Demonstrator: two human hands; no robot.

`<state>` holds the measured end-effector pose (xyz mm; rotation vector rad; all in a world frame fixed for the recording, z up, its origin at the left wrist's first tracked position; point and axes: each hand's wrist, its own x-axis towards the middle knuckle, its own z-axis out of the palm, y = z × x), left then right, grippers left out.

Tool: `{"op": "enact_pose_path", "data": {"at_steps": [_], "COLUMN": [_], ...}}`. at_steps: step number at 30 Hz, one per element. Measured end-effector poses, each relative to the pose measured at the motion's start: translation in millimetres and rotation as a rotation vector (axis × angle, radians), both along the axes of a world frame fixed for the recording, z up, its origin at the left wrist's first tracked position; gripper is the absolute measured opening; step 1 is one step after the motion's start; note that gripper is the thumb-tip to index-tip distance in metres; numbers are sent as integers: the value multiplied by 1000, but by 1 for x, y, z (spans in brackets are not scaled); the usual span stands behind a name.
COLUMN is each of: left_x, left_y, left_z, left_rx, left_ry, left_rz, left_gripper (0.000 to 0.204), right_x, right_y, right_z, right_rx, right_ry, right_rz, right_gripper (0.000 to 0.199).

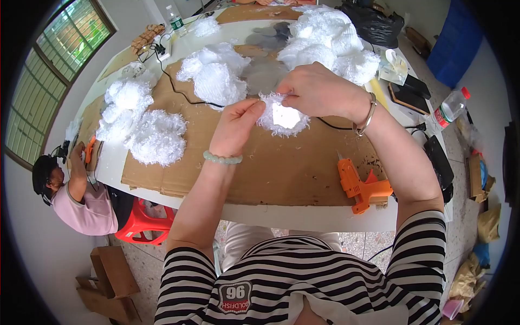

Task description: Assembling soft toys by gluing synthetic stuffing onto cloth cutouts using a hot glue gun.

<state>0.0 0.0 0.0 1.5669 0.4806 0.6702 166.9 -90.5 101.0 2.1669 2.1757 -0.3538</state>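
Where the white table (303,218) ends before the person's body, its front rim bows across the view, and the brown cardboard (271,179) stops just short of it. Between the forearms, a broad stretch of cardboard surface gives room on the near side. At right, an orange glue gun (355,187) lies near the cardboard's front edge. At left, a fluffy white bundle (157,138) limits sideways room; beyond the right hand (327,92), a large white heap (325,38) narrows the far side. The small fluffy white piece (283,118) is between the hands, over the cardboard; contact with the surface cannot be told. The left hand (236,125) pinches its left edge between thumb and forefinger; the right hand's fingertips grip its upper edge.
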Motion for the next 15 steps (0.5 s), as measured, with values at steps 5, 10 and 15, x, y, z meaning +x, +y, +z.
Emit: {"op": "enact_pose_path", "data": {"at_steps": [5, 10, 15], "left_x": [-8, -13, -9], "left_y": [6, 14, 18], "left_z": [-18, -36, -34], "left_rx": [-413, -550, -629], "left_ry": [-268, -325, -324], "left_rz": [-22, 173, 357], "left_gripper": [18, 16, 19], "right_x": [12, 46, 26], "right_y": [-35, -129, -190], "right_z": [0, -11, -61], "right_rx": [775, 447, 229], "right_ry": [266, 119, 131], "right_rz": [199, 90, -2], "right_gripper": [35, 42, 57]}}
